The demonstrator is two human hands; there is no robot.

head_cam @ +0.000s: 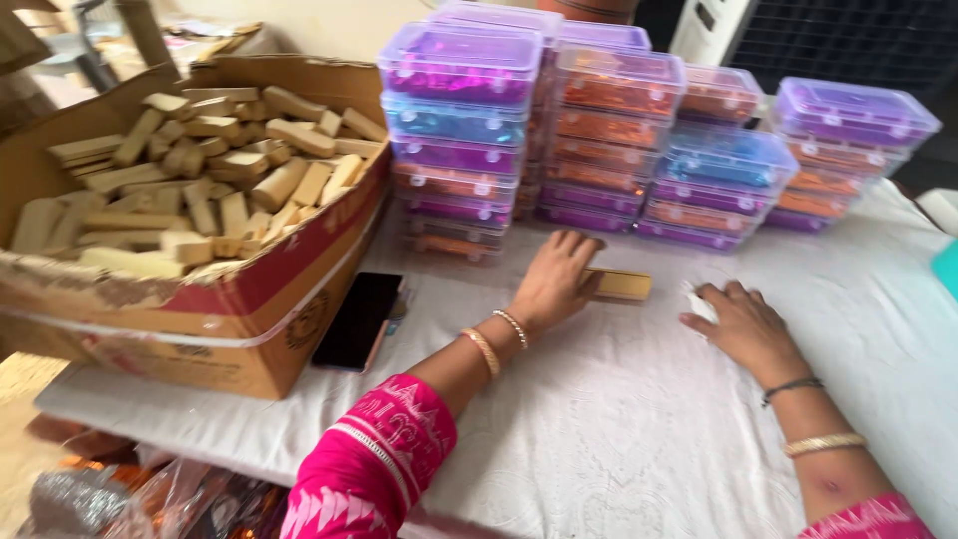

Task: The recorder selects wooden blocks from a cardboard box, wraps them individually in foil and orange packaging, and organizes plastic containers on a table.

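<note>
My left hand (559,279) lies flat with its fingers on a small wooden block (619,285) on the white-clothed desk (619,419), my right hand (743,324) loosely covers something white I cannot identify, stacked plastic boxes (599,140) behind, a cardboard box of blocks (190,220) left.

Tablecloth (619,419): white, faint embossed pattern
Stacked lidded boxes (599,140): purple, blue, orange contents
Wooden blocks (200,170): pale tan
Cardboard box (230,319): brown, red band
Phone (357,321): black
Sleeves (374,469): pink, white print
Bangles (484,349): gold
</note>
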